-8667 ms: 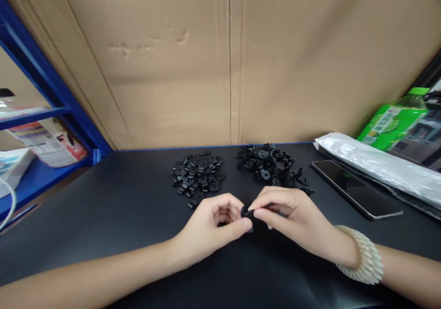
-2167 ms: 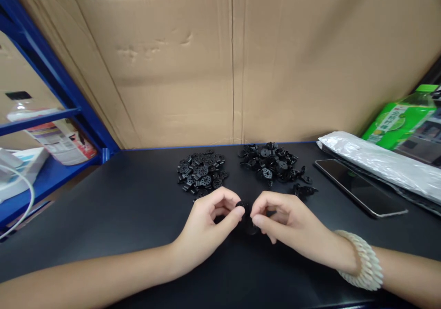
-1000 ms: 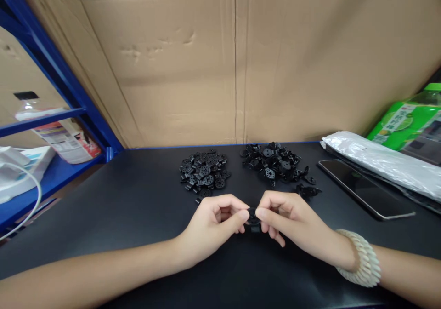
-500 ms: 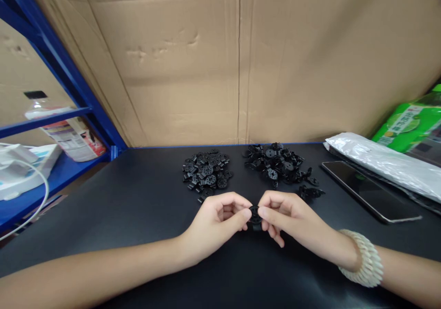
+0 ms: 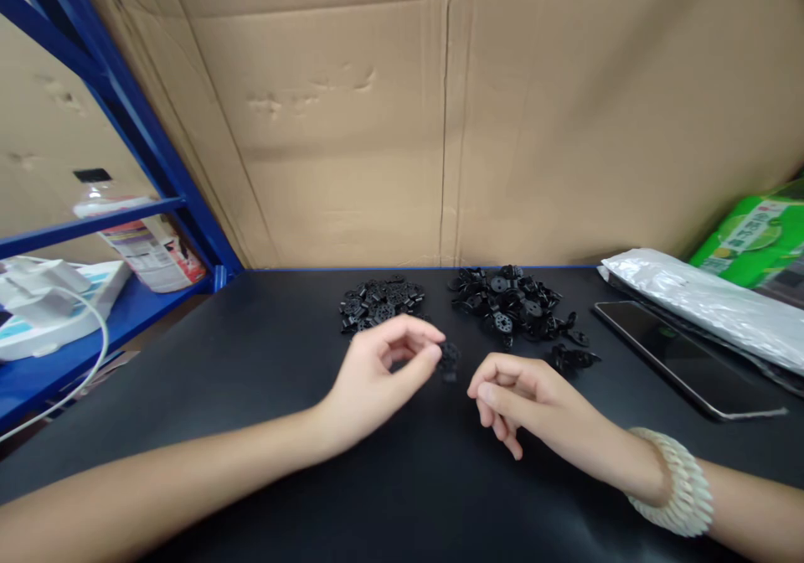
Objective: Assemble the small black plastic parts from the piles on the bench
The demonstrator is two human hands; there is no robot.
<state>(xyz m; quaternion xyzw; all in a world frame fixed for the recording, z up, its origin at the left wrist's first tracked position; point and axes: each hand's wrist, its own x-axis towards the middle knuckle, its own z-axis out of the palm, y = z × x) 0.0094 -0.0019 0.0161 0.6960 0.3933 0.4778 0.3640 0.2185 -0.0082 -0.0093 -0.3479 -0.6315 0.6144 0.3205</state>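
Observation:
My left hand [image 5: 383, 370] pinches a small round black plastic part with holes [image 5: 449, 357] between thumb and forefinger. The part juts out to the right of the fingertips, slightly blurred, with a short tab at its lower edge. To the right and a bit lower, my right hand [image 5: 512, 395] is closed, thumb against the curled forefinger, and nothing shows in it. Behind my left hand lies a pile of similar black parts [image 5: 383, 299], partly covered by the fingers. Beyond my right hand is a second, looser heap of black pieces [image 5: 518, 303].
A small black cluster [image 5: 573, 358] lies apart from the right heap. On the right are a phone [image 5: 678, 358], a silvery white bag [image 5: 697, 295] and a green package [image 5: 747, 236]. A blue shelf [image 5: 201, 219] with a bottle [image 5: 151, 253] stands left. Cardboard [image 5: 352, 144] walls the back.
My hands have parted. The left has moved up and left, carrying the round black part, while the right has let go of it and stays in nearly the same place. The view has shifted slightly.

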